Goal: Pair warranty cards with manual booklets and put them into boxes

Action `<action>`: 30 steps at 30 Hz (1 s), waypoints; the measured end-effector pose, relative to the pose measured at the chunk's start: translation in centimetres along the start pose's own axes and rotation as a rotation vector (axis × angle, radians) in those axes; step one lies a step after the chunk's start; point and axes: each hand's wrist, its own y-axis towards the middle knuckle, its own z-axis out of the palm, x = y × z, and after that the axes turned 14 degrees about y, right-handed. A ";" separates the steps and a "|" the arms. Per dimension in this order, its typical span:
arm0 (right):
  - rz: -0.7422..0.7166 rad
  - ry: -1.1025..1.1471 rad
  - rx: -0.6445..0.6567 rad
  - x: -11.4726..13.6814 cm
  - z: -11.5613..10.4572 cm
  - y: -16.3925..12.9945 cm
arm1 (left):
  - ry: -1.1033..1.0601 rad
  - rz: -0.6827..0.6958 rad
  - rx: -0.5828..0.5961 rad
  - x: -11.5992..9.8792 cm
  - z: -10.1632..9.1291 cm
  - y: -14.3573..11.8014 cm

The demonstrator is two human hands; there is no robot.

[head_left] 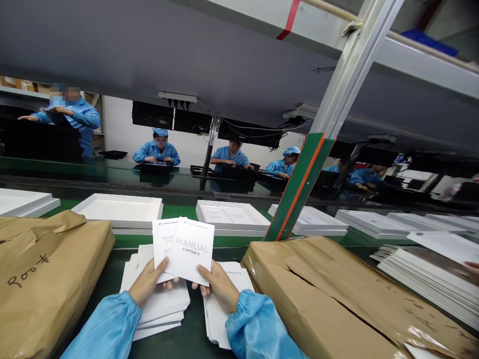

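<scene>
My left hand (pixel 147 285) and my right hand (pixel 219 285) together hold up two white booklets. The front one is a manual (pixel 192 249) printed "MANUAL"; behind it, offset left, is a warranty card (pixel 161 242). The left thumb presses the lower left edge and the right thumb the lower right corner. Under my left hand lies a stack of white cards (pixel 160 309), and under my right hand a second white stack (pixel 217 324), both on the dark green bench.
Brown paper parcels sit at left (pixel 45 279) and right (pixel 337 299). White box trays (pixel 119 212) line the green belt beyond. A slanted green post (pixel 299 189) rises at centre right. More white stacks (pixel 430 274) lie far right. Workers in blue sit opposite.
</scene>
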 end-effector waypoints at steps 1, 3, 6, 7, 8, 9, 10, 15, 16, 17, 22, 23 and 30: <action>0.008 -0.003 0.006 0.0 0.0 0.0 | -0.009 -0.009 -0.013 -0.1 0.1 0.0; 0.017 -0.007 0.006 0.0 0.0 -0.1 | -0.024 -0.014 -0.025 -0.2 0.1 -0.1; 0.018 -0.014 0.000 0.0 0.1 -0.1 | -0.033 -0.020 -0.027 -0.1 0.2 0.0; 0.017 -0.014 -0.003 0.0 0.1 -0.1 | -0.034 -0.023 -0.028 0.0 0.1 0.0; 0.018 -0.013 -0.006 0.0 0.2 -0.1 | -0.034 -0.025 -0.031 0.1 0.1 0.1; 0.019 -0.012 -0.010 0.0 0.2 -0.1 | -0.033 -0.025 -0.034 0.3 0.1 0.2; 0.020 -0.011 -0.015 0.0 0.2 -0.1 | -0.032 -0.023 -0.037 0.4 0.1 0.3; 0.027 -0.018 -0.024 0.1 0.1 -0.1 | -0.019 0.004 -0.035 0.6 0.0 0.4; 0.028 -0.020 -0.023 0.1 0.1 0.0 | -0.018 0.006 -0.032 0.5 0.0 0.4; 0.028 -0.022 -0.022 0.1 0.1 0.0 | -0.018 0.005 -0.028 0.5 0.0 0.4; 0.017 -0.028 -0.025 0.1 0.2 -0.1 | -0.016 -0.003 -0.027 0.5 0.0 0.4; 0.017 -0.029 -0.027 0.1 0.2 -0.1 | -0.015 -0.001 -0.029 0.5 0.0 0.4; 0.029 -0.026 -0.051 0.1 0.3 -0.1 | 0.001 0.007 -0.029 0.6 -0.1 0.4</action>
